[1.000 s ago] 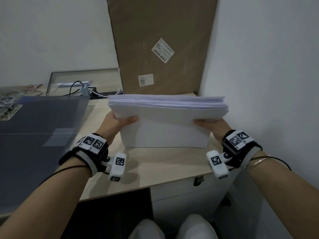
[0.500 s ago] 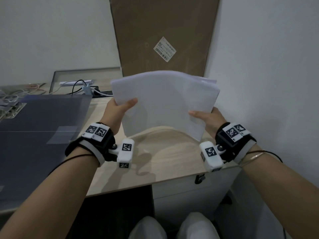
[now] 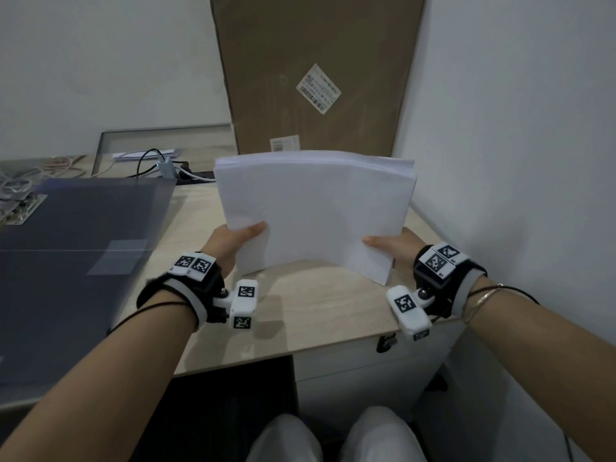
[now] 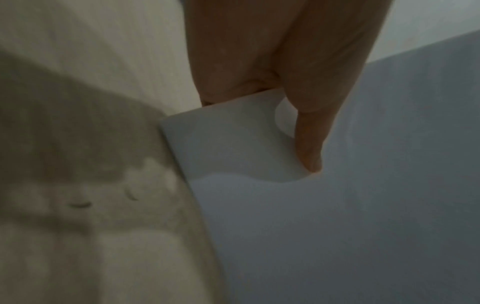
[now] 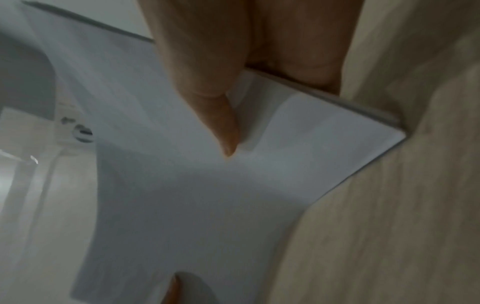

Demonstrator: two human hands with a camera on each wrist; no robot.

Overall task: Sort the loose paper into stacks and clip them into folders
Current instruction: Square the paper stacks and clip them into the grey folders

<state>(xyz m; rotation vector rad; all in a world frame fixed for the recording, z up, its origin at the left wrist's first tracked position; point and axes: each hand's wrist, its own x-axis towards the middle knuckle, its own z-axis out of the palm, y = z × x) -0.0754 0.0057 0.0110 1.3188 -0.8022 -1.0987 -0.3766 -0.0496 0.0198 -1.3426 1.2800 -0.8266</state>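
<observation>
A thick stack of white paper (image 3: 316,211) stands nearly upright and slightly bowed above the wooden desk (image 3: 316,315). My left hand (image 3: 233,241) grips its lower left corner, thumb on the near face. My right hand (image 3: 390,245) grips the lower right corner the same way. In the left wrist view the thumb (image 4: 309,148) presses the paper (image 4: 324,216) near its corner. In the right wrist view the thumb (image 5: 221,123) lies on the paper (image 5: 182,195), whose corner sits close to the desk top. The fingers behind the stack are hidden.
A tall cardboard box (image 3: 316,71) leans against the wall behind the stack. A dark translucent sheet (image 3: 73,255) covers the desk's left part. Cables and an adapter (image 3: 163,168) lie at the back. The right wall is close. A drawer lock (image 3: 385,343) sits below the desk edge.
The stack has been tilted from lying flat to upright, raised, then brought down toward the desk with both hands still gripping its lower corners.
</observation>
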